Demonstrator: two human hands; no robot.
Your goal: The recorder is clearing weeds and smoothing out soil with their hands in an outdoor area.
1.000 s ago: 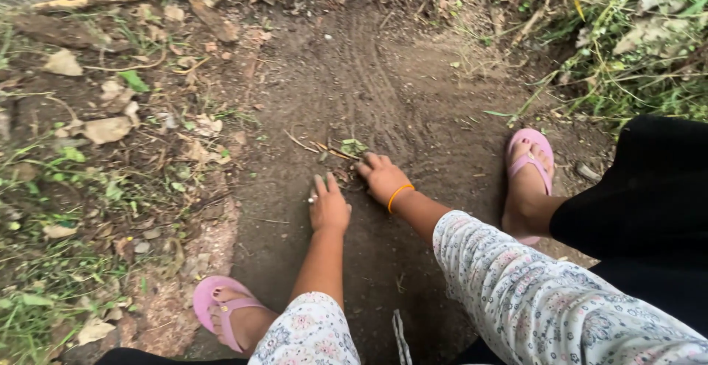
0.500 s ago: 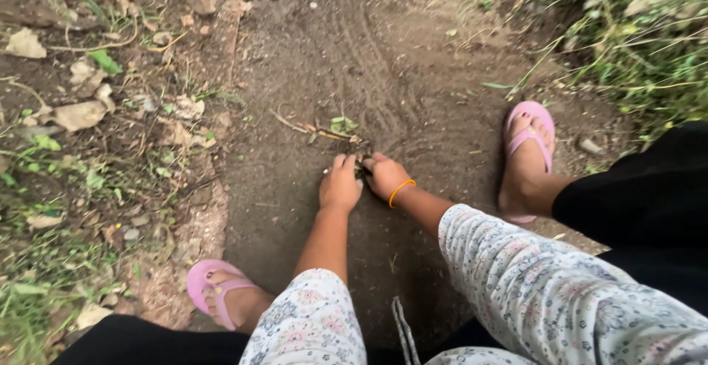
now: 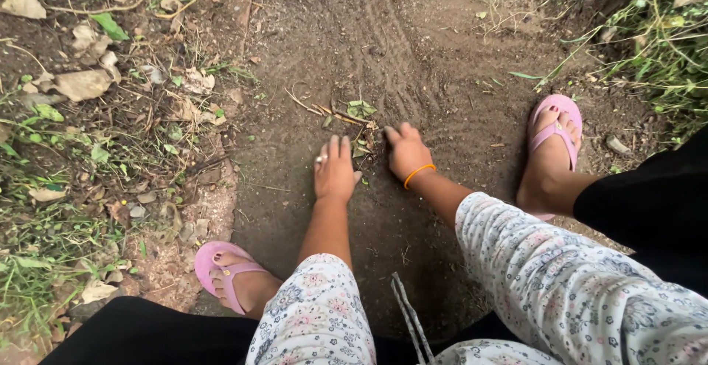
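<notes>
Both hands lie flat on the bare dirt (image 3: pixel 413 77), grips apart and holding nothing: the left hand (image 3: pixel 334 174) and, at its 3 o'clock, the right hand (image 3: pixel 408 153). Small twigs and green leaves (image 3: pixel 352 114) lie just at 12 o'clock of the fingertips, some between the two hands.

Floral-print white sleeves (image 3: pixel 560 284) w/ small pink & blue flowers, black trousers (image 3: pixel 649 203), pink flip-flops (image 3: pixel 554 125). Orange band (image 3: pixel 418 174) on right wrist, ring (image 3: pixel 321 158) on left hand (image 3: pixel 334 173).
</notes>
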